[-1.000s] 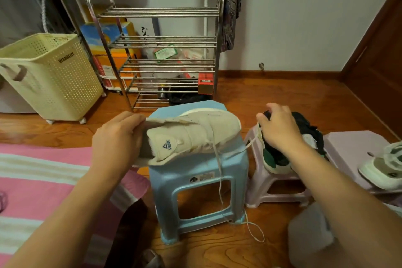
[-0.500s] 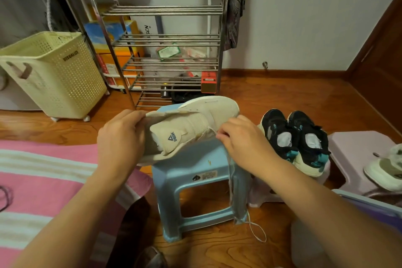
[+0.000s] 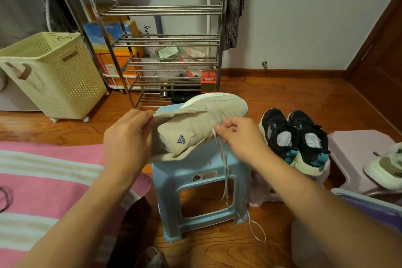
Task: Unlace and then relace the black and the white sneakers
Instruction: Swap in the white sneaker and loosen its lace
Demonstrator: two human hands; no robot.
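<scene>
Currently, head view only. White sneaker [image 3: 202, 124] lies tipped on its side on the blue stool [image 3: 202, 180], heel toward the camera, sole facing away. Left hand [image 3: 128, 137] grips the heel collar, fingers curled round its edge. Right hand [image 3: 241, 137] pinches the white lace [image 3: 225, 172] beside the eyelet row, thumb and forefinger pressed together on it; the free lace length hangs down past the stool front to the floor. Judgement: the shoe looks light, with a soft mesh upper that would flex; the collar is the firmer hold. Lace is limp and thin, so take it close to the eyelet. Black sneakers [image 3: 293, 137] stand paired just right of the stool, untouched.
</scene>
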